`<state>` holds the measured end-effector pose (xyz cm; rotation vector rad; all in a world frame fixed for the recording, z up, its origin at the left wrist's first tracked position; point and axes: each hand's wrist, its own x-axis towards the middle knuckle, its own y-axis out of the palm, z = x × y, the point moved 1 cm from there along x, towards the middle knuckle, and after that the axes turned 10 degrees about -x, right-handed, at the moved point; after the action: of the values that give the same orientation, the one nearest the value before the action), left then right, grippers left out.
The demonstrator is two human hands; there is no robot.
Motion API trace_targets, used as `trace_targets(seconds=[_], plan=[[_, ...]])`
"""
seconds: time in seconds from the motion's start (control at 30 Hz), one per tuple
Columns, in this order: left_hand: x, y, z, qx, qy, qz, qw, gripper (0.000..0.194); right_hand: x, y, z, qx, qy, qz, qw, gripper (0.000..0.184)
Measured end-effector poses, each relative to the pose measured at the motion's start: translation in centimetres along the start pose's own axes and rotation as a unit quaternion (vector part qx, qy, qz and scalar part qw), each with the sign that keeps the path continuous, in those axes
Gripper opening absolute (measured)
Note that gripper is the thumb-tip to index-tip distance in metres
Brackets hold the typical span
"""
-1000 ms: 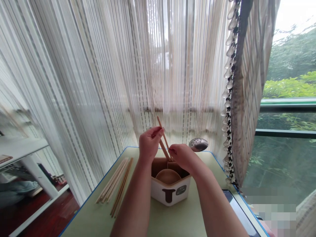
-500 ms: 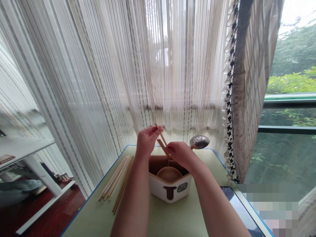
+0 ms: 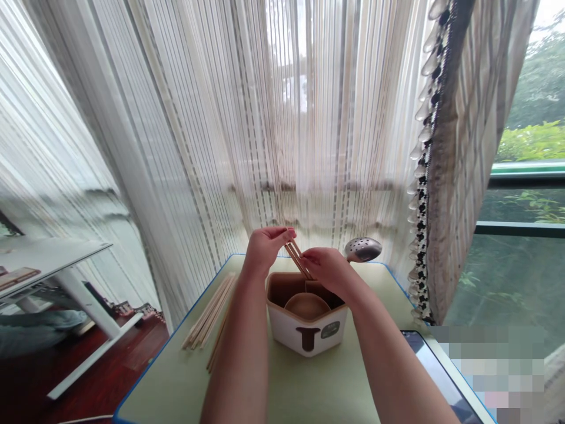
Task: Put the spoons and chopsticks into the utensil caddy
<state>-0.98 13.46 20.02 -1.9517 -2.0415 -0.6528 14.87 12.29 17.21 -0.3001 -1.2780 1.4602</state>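
A white utensil holder (image 3: 282,331) with a brown inside stands on the table, a rounded brown piece (image 3: 308,305) showing in its front section. Over its back section, my left hand (image 3: 266,247) pinches the top of a wooden chopstick (image 3: 298,245). My right hand (image 3: 327,270) has its fingers closed around the same chopstick lower down. Close beside it, a couple of other chopsticks (image 3: 298,263) lean up out of the holder. A slotted spoon (image 3: 364,249) sticks up behind my right hand; its handle is hidden.
Several loose chopsticks (image 3: 210,315) lie left of my left forearm, which partly covers the darker ones. A tablet (image 3: 435,371) rests at the right edge of the green table (image 3: 309,388). Sheer curtains (image 3: 212,147) hang behind, and a white desk (image 3: 57,259) stands left.
The held chopstick has gone down toward the holder, its top now at my left fingertips and close beside the standing ones. The whole view has shifted slightly.
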Motion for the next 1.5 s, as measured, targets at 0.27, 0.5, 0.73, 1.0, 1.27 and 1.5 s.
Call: trace_targets(seconds=[0.27, 0.5, 0.73, 1.0, 1.27, 1.5], plan=[[-0.1, -0.4, -0.1, 0.010, -0.045, 0.034, 0.998, 0.038, 0.2, -0.1, -0.1, 0.005, 0.022, -0.002, 1.000, 0.021], [-0.3, -1.2, -0.6, 0.053, -0.060, 0.042, 0.996, 0.042, -0.2, -0.5, -0.1, 0.009, 0.028, 0.038, 0.999, 0.020], [-1.1, -2.6, -1.3, 0.163, -0.132, 0.126, 0.970, 0.038, 0.1, -0.1, 0.3, 0.052, 0.006, -0.002, 0.999, 0.025], [-0.6, -2.2, -0.6, 0.179, -0.102, 0.160, 0.965, 0.022, 0.7, 0.7, -0.6, 0.047, 0.015, 0.008, 0.999, 0.026], [0.1, -1.9, -0.1, 0.081, -0.093, 0.142, 0.982, 0.025, 1.3, 0.6, -0.4, 0.100, 0.029, 0.010, 0.994, 0.027], [0.6, -1.3, -0.1, 0.076, -0.045, 0.112, 0.990, 0.026, 1.9, 0.7, -0.7, 0.078, 0.023, -0.009, 0.997, 0.024]])
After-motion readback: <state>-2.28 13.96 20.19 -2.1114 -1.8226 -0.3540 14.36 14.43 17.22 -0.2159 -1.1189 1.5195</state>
